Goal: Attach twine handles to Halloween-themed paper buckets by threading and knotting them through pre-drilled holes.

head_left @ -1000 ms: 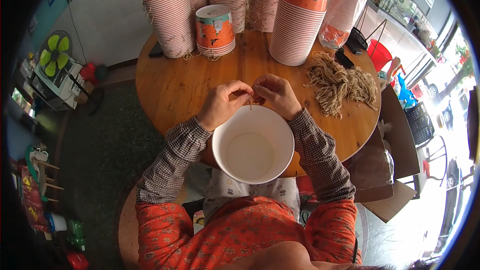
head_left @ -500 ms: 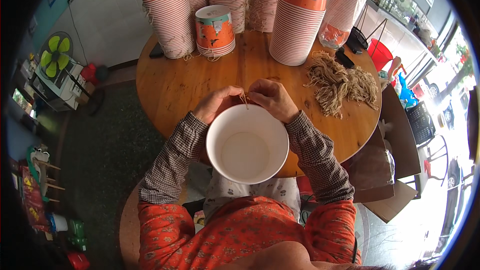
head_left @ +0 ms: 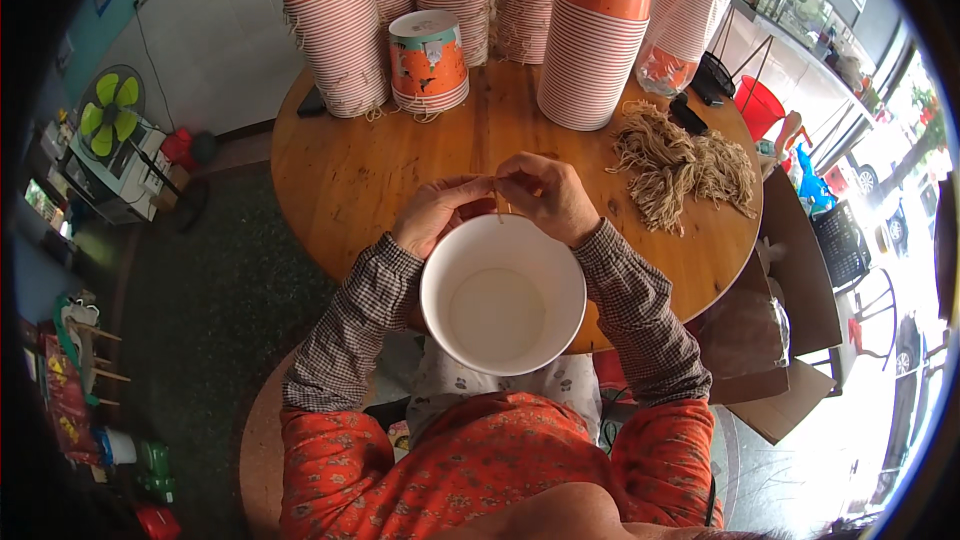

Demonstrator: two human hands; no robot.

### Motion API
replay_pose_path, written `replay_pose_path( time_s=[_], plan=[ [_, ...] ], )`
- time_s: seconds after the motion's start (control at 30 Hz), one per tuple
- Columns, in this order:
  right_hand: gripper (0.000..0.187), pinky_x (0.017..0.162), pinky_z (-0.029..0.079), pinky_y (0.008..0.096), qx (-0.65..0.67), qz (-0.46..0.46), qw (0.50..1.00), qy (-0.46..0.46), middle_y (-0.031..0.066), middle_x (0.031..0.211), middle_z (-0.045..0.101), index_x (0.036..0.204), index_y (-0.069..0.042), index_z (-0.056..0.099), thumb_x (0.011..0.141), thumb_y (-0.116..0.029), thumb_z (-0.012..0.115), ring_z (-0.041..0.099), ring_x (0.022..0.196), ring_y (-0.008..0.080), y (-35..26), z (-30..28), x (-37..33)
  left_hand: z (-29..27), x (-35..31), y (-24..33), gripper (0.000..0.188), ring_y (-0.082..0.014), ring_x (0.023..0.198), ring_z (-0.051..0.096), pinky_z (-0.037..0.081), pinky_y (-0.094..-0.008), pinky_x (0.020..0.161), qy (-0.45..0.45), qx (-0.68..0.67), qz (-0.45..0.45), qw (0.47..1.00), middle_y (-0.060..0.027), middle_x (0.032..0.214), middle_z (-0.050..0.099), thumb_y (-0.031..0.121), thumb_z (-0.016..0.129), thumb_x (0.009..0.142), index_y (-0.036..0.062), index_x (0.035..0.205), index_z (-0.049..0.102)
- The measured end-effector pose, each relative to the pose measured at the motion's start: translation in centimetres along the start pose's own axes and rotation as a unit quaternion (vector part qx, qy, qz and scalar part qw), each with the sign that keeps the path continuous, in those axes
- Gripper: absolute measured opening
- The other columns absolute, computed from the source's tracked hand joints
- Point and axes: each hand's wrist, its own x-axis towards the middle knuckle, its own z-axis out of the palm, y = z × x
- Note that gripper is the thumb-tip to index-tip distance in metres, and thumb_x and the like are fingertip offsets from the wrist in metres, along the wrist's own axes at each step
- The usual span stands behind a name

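A round paper bucket (head_left: 556,290), white inside, sits at the table's near edge with its open mouth toward me. A thin beige string (head_left: 501,217) hangs at the far side of its rim. My left hand (head_left: 438,212) is closed in a pinch just beyond the rim, thumb and fingertips on the string. Against those fingertips my right hand (head_left: 550,200) is also pinched on the string. The exact wrap of the string between the fingers is too small to make out. To the right on the wooden table (head_left: 350,190) lies a loose bundle of beige strings (head_left: 680,165).
Tall stacks of orange-printed paper buckets (head_left: 600,60) stand along the table's far side. A short upside-down stack (head_left: 430,65) sits in front of them. Dark small objects (head_left: 688,115) lie beyond the string bundle. A cardboard box (head_left: 745,340) is on the right, a green-bladed fan (head_left: 112,105) on the left.
The bucket has shifted slightly right and toward me. My fingertips have come together, and the string loop that stood up between them no longer shows.
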Motion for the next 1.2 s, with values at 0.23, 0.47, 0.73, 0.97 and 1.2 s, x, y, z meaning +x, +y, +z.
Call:
replay_pose_path(
  time_s=[0.23, 0.47, 0.73, 0.97, 1.2],
  plan=[
    [0.008, 0.062, 0.047, 0.0216, 0.014, -0.003, 1.000, 0.001, 0.0003, 0.074, 0.059, 0.093, -0.001, 0.062, 0.087, -0.006, 0.064, 0.056, 0.067, 0.0053, 0.7, 0.3, 0.1, -0.5, 0.4, -0.5, 0.019, -0.0126, 0.076, 0.064, 0.055, -0.0250, 0.067, -0.019, 0.026, 0.005, 0.999, -0.0056, 0.088, 0.066, 0.015, 0.061, 0.092, 0.0017, 0.106, 0.064],
    [0.012, 0.065, 0.050, 0.0252, 0.123, 0.004, 0.992, 0.008, 0.0042, 0.074, 0.063, 0.093, 0.002, 0.062, 0.087, -0.008, 0.064, 0.061, 0.068, 0.0101, 2.3, 0.7, 0.2, -0.3, 0.5, -0.9, 0.017, -0.0117, 0.080, 0.065, 0.054, -0.0235, 0.072, -0.039, 0.060, 0.041, 0.997, -0.0060, 0.092, 0.067, 0.013, 0.057, 0.094, 0.0019, 0.106, 0.063],
    [0.014, 0.064, 0.052, 0.0274, 0.000, 0.001, 0.999, 0.041, 0.0097, 0.076, 0.066, 0.093, 0.002, 0.065, 0.084, -0.009, 0.065, 0.064, 0.068, 0.0156, 0.4, 0.4, -0.3, 1.4, -0.2, -0.5, 0.010, -0.0105, 0.076, 0.063, 0.053, -0.0213, 0.068, 0.004, 0.123, 0.107, 0.987, -0.0047, 0.087, 0.065, 0.006, 0.059, 0.092, 0.0012, 0.100, 0.062],
    [0.014, 0.062, 0.052, 0.0298, -0.074, -0.008, 0.996, 0.041, 0.0111, 0.076, 0.066, 0.090, 0.001, 0.064, 0.081, -0.010, 0.065, 0.064, 0.066, 0.0186, -0.9, 0.2, -0.6, 1.6, -0.5, -0.6, 0.010, -0.0114, 0.082, 0.063, 0.055, -0.0251, 0.076, 0.009, 0.171, 0.154, 0.973, -0.0051, 0.091, 0.062, 0.002, 0.058, 0.091, 0.0010, 0.101, 0.057],
    [0.014, 0.064, 0.052, 0.0289, 0.003, 0.024, 0.999, -0.028, 0.0085, 0.076, 0.066, 0.090, 0.003, 0.062, 0.083, -0.008, 0.062, 0.063, 0.068, 0.0144, -1.1, -0.2, -0.9, 1.3, -0.4, -0.9, 0.008, -0.0111, 0.083, 0.062, 0.054, -0.0253, 0.077, 0.005, 0.218, 0.210, 0.953, -0.0038, 0.090, 0.061, 0.002, 0.057, 0.091, 0.0016, 0.100, 0.056]
  ],
)
